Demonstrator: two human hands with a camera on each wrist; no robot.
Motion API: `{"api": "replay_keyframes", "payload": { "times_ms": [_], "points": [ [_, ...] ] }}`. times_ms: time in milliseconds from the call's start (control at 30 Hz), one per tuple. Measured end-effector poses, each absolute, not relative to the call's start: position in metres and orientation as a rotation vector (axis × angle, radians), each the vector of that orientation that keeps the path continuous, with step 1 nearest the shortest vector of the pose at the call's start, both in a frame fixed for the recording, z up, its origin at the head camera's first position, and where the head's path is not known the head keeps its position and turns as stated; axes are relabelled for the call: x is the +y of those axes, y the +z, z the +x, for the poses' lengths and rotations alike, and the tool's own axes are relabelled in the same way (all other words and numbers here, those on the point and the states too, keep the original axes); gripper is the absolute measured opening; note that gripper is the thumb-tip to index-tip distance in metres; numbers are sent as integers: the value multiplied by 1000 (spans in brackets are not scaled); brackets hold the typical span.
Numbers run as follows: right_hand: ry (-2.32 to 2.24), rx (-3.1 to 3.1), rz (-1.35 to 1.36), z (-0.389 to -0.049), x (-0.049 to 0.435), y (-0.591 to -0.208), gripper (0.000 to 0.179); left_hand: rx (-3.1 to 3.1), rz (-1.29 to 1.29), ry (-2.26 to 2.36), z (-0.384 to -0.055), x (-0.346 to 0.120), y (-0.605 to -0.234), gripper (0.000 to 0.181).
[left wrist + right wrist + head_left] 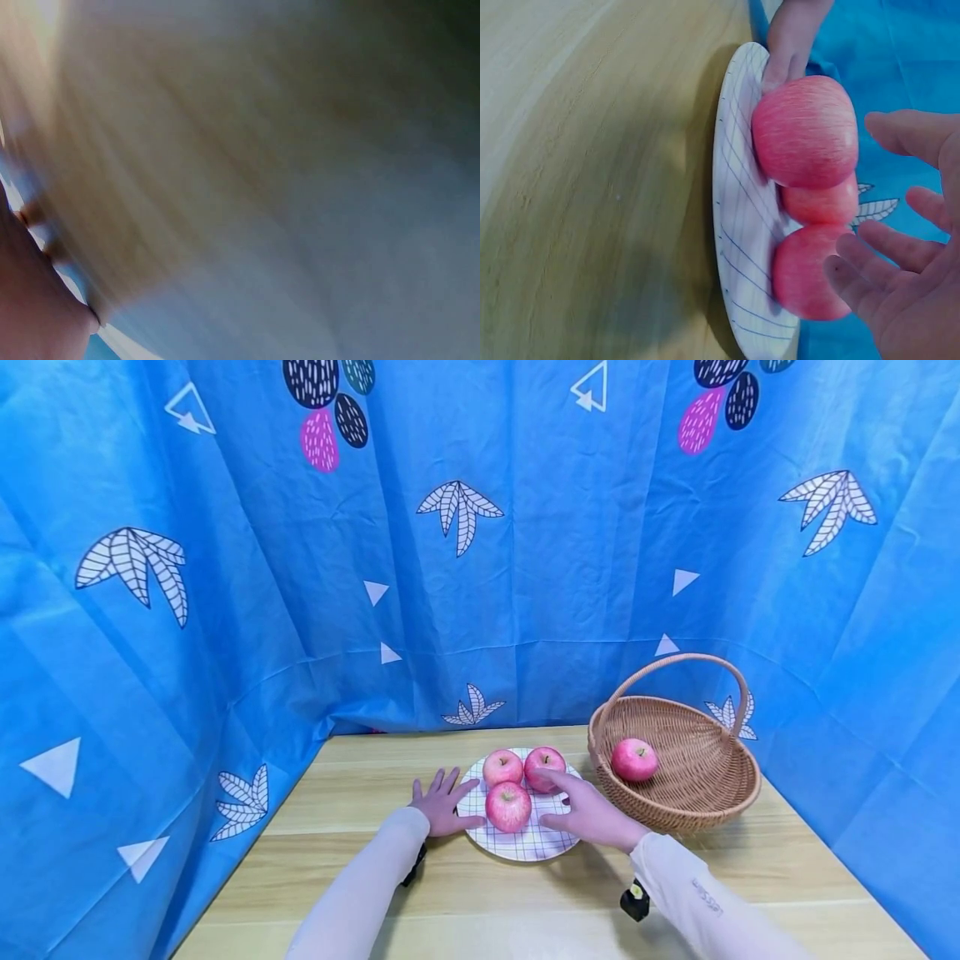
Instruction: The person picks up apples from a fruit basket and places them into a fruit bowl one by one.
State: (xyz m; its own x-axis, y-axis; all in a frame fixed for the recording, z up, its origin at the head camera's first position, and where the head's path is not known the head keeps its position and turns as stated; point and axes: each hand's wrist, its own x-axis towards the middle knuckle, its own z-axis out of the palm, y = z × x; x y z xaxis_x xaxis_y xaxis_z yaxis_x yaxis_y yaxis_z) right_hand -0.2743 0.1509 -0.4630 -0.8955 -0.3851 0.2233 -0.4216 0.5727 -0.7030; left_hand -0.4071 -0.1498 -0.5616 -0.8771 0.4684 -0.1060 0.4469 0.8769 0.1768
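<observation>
Three red apples sit together on a white plate [525, 850] with a dark grid pattern: a front apple [508, 807], a back-left apple [502, 767] and a back-right apple [543, 762]. My left hand [441, 807] lies at the plate's left rim, fingers spread, thumb reaching over the rim beside the front apple. Above the plate's right side is my right hand [596, 814], palm facing the apples, with fingers loosely extended. Its fingertips overlap the back-right apple [806, 274] in the right wrist view. The left wrist view is mostly blurred tabletop, with part of the hand [37, 300] at its edge.
A brown wicker basket [701, 768] with a tall arched handle stands to the right of the plate, holding one apple [634, 760] at its left side. Wooden tabletop [465, 906] lies under everything. A blue patterned curtain [525, 585] hangs behind and on both sides.
</observation>
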Motion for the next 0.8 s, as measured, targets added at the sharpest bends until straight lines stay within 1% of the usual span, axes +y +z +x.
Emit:
{"api": "replay_keyframes", "payload": {
  "times_ms": [300,567,800],
  "points": [
    [1138,-2779,701,-265,160,-448,74,2900,715,224,-407,-151,-562,98],
    [1094,-2778,704,-262,173,-437,71,2897,706,214,-407,-151,-561,98],
    [1052,-2750,761,-258,184,-425,65,2895,719,207,-409,-151,-565,99]
  ]
}}
